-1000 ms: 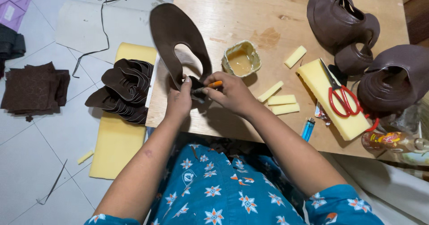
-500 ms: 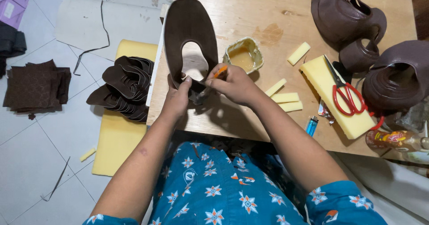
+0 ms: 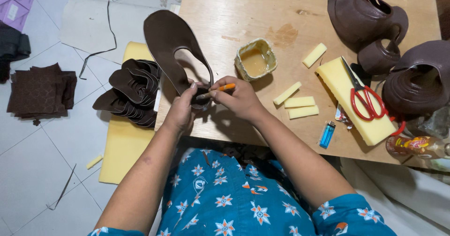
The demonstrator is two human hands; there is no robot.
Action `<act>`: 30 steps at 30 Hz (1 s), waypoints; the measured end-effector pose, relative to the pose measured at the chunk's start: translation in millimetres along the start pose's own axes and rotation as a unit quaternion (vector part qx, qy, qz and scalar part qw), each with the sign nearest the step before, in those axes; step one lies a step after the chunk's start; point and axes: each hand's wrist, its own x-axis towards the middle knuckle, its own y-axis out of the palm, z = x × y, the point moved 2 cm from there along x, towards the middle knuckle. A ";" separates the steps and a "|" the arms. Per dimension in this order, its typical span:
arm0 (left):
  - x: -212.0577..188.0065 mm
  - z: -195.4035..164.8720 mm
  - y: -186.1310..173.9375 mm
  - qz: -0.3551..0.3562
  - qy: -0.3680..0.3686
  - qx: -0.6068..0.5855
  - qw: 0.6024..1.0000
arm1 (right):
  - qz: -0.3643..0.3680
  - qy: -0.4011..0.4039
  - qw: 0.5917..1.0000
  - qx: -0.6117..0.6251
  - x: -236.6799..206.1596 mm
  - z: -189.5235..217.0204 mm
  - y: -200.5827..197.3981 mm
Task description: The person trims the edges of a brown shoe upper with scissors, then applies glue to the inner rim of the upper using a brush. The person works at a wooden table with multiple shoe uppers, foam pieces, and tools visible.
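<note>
While the left hand (image 3: 180,112) pinches the lower end of the brown leather upper (image 3: 171,48) and holds it tilted up over the near-left edge of the counter (image 3: 225,11), the right hand (image 3: 239,98) is closed around a small orange-handled brush (image 3: 218,90) whose tip meets the leather just beside the left fingertips. Glue contamination is the main risk, in my judgement: the brush works so close to the left fingers that adhesive could smear onto skin or onto the face of the piece. The upper is gripped at one end only, its long part unsupported, so it could flex or twist under brush pressure and spoil the line. An open glue pot (image 3: 255,60) stands near the right hand, within reach of a wrist or sleeve, and could be tipped. More cut uppers (image 3: 131,93) lie stacked on yellow foam (image 3: 122,147) on the floor directly below the work, where drips could land. Red-handled scissors (image 3: 363,93) rest on a foam block (image 3: 370,123), well apart, as does a blue lighter (image 3: 327,134) near the counter edge; a flame source beside adhesive warrants noting.
</note>
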 end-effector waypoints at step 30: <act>0.5 -1.4 -3.4 0.096 -0.008 -0.082 0.992 | -0.059 0.017 0.950 0.305 -17.5 -40.0 8.8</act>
